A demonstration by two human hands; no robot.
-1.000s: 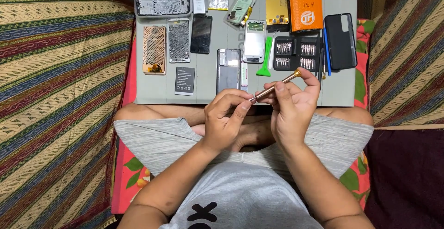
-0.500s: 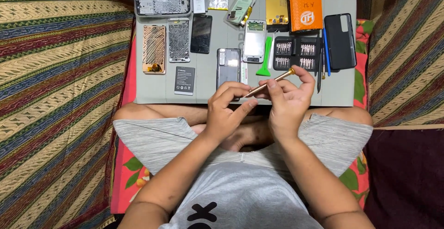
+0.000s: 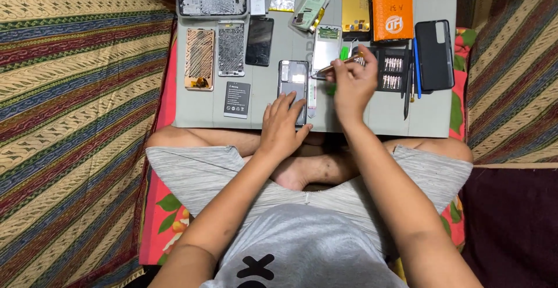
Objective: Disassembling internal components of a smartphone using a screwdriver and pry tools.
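Observation:
My left hand (image 3: pixel 283 124) rests flat on the lower end of a dark opened phone body (image 3: pixel 292 83) lying on the grey work mat (image 3: pixel 372 113). My right hand (image 3: pixel 353 84) grips a slim metal screwdriver (image 3: pixel 336 66), its tip pointing left toward the phone's upper right edge. A narrow strip (image 3: pixel 312 97) lies just right of the phone. Behind my right hand sits a black bit case (image 3: pixel 393 73) with rows of small bits.
Several phone parts lie on the mat: a cracked frame (image 3: pixel 200 59), a mid-frame (image 3: pixel 231 48), a dark screen (image 3: pixel 259 41), a battery (image 3: pixel 237 99), a white panel (image 3: pixel 326 48). An orange box (image 3: pixel 392 6), a black phone cover (image 3: pixel 435 54) and a blue pen (image 3: pixel 417 67) sit right.
Both hands moved forward from above my lap onto the mat. My left hand let go of the screwdriver tip and came down on the phone; my right carried the screwdriver toward it.

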